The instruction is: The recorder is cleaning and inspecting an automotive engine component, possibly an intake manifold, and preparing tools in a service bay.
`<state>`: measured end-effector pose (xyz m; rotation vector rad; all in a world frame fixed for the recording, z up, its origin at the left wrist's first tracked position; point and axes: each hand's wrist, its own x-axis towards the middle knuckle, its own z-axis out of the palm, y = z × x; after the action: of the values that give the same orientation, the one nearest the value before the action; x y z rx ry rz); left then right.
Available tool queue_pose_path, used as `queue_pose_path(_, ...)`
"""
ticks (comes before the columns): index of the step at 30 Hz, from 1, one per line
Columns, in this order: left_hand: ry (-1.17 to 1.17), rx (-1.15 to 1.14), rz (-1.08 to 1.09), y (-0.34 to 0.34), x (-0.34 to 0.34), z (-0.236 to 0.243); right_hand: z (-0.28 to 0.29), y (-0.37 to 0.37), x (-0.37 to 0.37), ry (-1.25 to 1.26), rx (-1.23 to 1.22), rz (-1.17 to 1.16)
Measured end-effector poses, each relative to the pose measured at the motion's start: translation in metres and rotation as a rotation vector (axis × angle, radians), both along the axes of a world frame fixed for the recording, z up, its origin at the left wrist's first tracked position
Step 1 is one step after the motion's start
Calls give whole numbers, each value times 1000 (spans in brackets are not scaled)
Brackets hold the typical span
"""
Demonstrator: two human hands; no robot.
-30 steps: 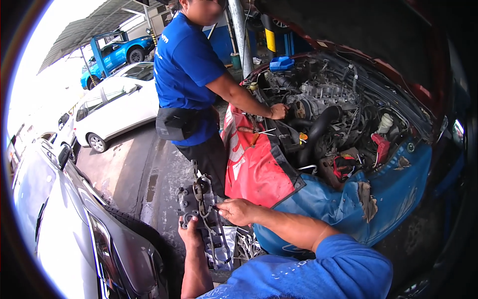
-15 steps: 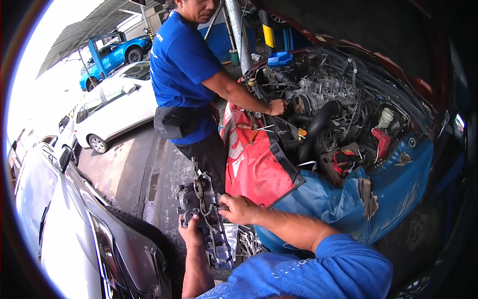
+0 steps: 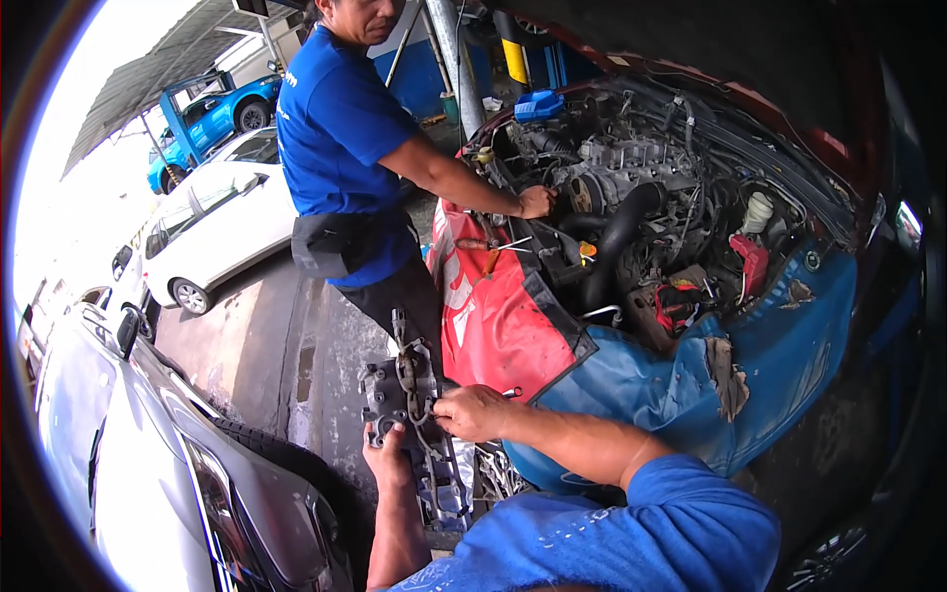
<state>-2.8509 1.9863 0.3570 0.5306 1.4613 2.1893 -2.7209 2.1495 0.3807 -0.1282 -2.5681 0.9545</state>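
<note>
Beside red sheeting [image 3: 503,340], clasping an engine part [image 3: 388,388] in left fingers [image 3: 396,433]; can't tell the grip of right fingers [image 3: 450,408]!

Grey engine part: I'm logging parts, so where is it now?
In the head view, the grey engine part is lower left of centre, in the left hand, right hand at its right edge.

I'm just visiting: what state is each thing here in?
Metal part, held up
Left hand, gripping the part
Right hand, fingers curled beside the part; grip unclear
Hood, raised
Engine, exposed
Blue cover, draped, torn
Red cover, draped
White car, on the ground
Blue vehicle, apparently raised on a lift
</note>
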Motion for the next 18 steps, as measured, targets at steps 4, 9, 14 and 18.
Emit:
queue_pose_path(4,11,2,9,0,-4,-1,5,6,10,24,-49,42)
queue_pose_path(9,-19,-2,-11,-3,-2,4,14,23,10,51,-220,-6)
queue_pose_path(14,-6,-60,-33,-4,3,12,4,27,-3,33,-192,75)
queue_pose_path(18,6,-31,-47,4,-12,12,17,40,-2,49,-162,38)
